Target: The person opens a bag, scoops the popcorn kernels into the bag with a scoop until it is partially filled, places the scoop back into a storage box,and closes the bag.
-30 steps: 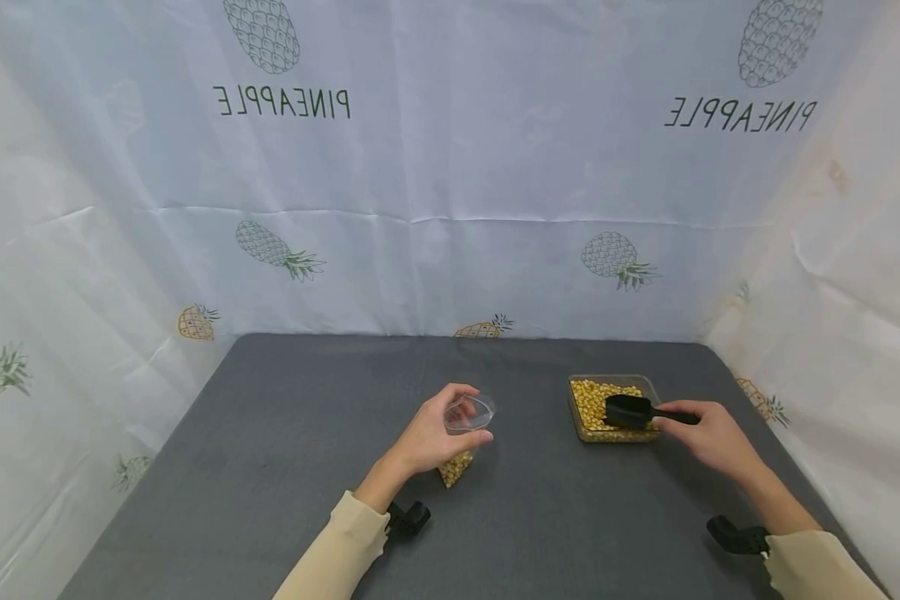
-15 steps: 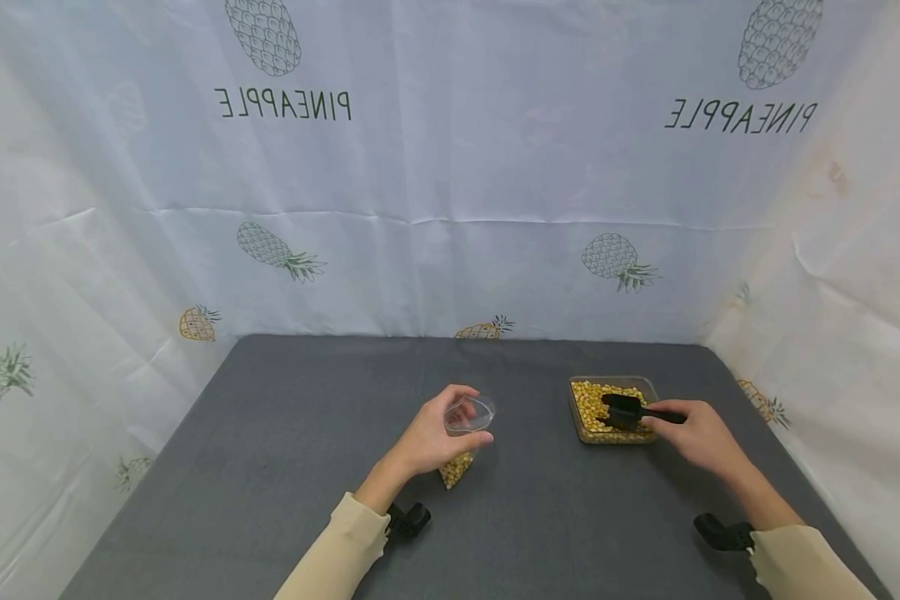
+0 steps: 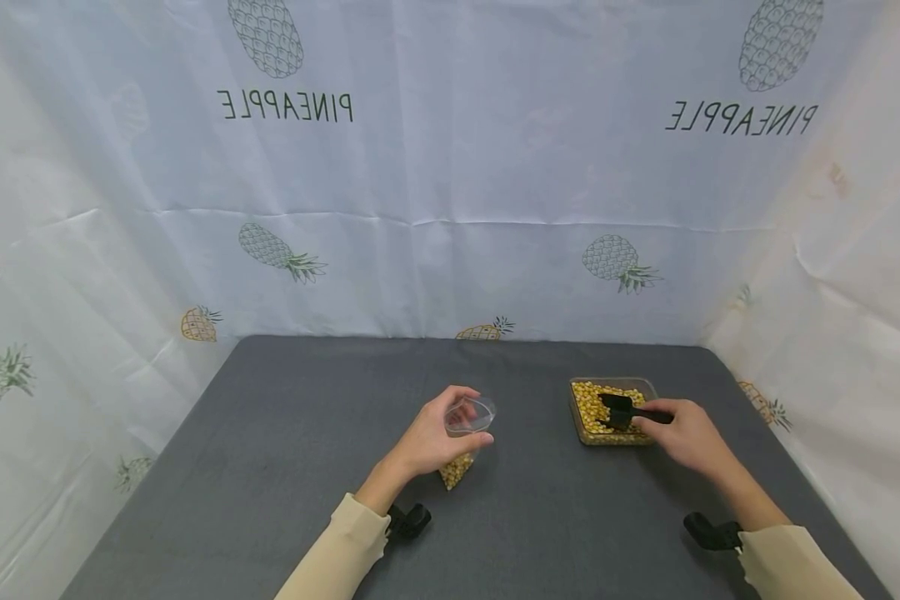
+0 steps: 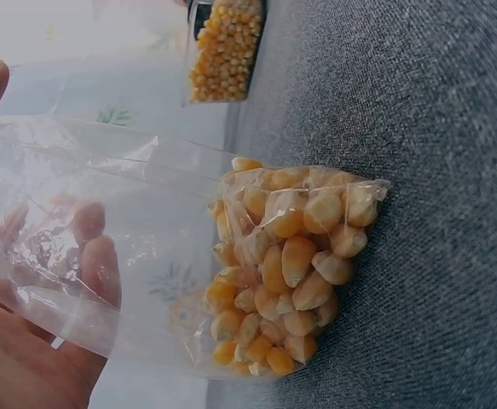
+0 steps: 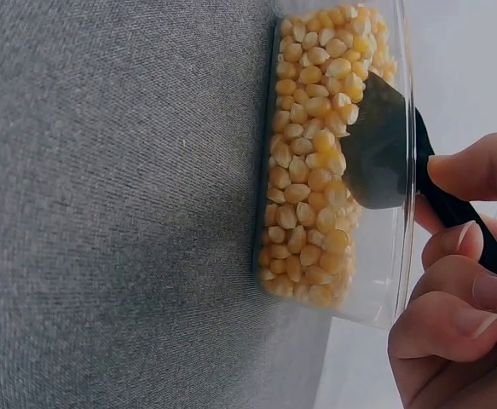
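My left hand (image 3: 431, 437) holds a clear plastic bag (image 4: 158, 170) near its top, with thumb and fingers spreading the mouth. Corn kernels (image 4: 286, 264) fill the bottom of the bag, which stands on the table. On the right, my right hand (image 3: 686, 433) grips the handle of a black scoop (image 3: 621, 412). The scoop's blade dips into corn kernels (image 5: 312, 170) inside a clear rectangular container (image 3: 576, 421). Seen from the right wrist, the thumb lies along the handle and the other fingers curl under it. Part of the blade is hidden among the kernels.
Both items stand on a dark grey cloth-covered table (image 3: 307, 433), the container to the right of the bag. A white curtain (image 3: 450, 167) with pineapple prints hangs behind the table and along its sides.
My right hand has moved a little to the left, pushing the scoop further left into the kernels. The left hand and the bag look unchanged.
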A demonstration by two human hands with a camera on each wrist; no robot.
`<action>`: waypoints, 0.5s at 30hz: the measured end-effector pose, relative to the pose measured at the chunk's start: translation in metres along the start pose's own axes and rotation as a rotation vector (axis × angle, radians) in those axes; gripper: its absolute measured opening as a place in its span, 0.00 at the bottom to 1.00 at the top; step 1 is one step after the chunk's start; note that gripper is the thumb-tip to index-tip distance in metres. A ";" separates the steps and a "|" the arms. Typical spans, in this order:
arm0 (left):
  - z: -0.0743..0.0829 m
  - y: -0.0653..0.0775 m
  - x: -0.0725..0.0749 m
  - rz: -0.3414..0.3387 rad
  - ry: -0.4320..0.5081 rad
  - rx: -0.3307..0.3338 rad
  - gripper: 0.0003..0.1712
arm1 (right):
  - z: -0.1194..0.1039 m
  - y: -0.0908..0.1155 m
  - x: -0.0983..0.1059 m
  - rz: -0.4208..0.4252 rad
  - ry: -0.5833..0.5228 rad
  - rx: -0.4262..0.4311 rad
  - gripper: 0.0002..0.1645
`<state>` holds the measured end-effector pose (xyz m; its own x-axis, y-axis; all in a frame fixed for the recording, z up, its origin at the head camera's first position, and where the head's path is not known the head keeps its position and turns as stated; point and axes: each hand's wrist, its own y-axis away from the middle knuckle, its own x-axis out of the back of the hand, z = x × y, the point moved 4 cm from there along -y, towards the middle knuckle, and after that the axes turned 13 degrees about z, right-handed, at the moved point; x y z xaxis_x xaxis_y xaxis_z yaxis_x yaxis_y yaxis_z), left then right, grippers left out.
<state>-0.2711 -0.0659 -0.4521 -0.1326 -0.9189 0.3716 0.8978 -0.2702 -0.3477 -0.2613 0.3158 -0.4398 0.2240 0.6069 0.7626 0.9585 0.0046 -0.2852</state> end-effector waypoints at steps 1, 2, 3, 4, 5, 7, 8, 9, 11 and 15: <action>0.000 0.000 0.000 0.000 0.001 0.000 0.31 | 0.000 0.000 0.000 -0.001 0.001 -0.004 0.23; 0.000 0.000 0.000 -0.001 0.001 0.000 0.31 | -0.001 0.000 0.000 -0.003 -0.002 -0.008 0.24; 0.000 0.000 0.000 -0.001 0.001 -0.001 0.31 | 0.000 0.000 0.000 -0.003 -0.001 -0.010 0.24; 0.001 0.000 0.000 -0.001 0.000 -0.001 0.31 | -0.001 0.001 0.000 -0.006 -0.004 -0.009 0.24; 0.001 0.000 0.000 -0.001 0.000 -0.001 0.31 | 0.000 0.001 0.000 -0.003 -0.003 -0.010 0.24; 0.001 0.000 -0.001 -0.002 0.001 0.000 0.31 | 0.001 0.002 0.000 0.008 0.004 -0.007 0.25; 0.000 0.000 -0.001 -0.003 0.001 0.000 0.32 | 0.003 0.003 0.000 0.013 0.002 -0.009 0.25; 0.000 0.000 -0.001 -0.003 0.002 -0.001 0.32 | 0.004 0.004 0.000 0.020 -0.001 -0.012 0.25; 0.000 0.000 -0.001 -0.004 0.004 -0.004 0.32 | 0.006 0.006 0.001 0.031 -0.002 -0.019 0.25; 0.000 0.000 -0.001 -0.004 0.004 -0.009 0.31 | 0.010 0.009 0.005 0.043 -0.004 -0.031 0.26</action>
<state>-0.2710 -0.0649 -0.4524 -0.1376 -0.9190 0.3696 0.8934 -0.2763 -0.3544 -0.2532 0.3268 -0.4447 0.2641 0.6090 0.7479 0.9531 -0.0460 -0.2991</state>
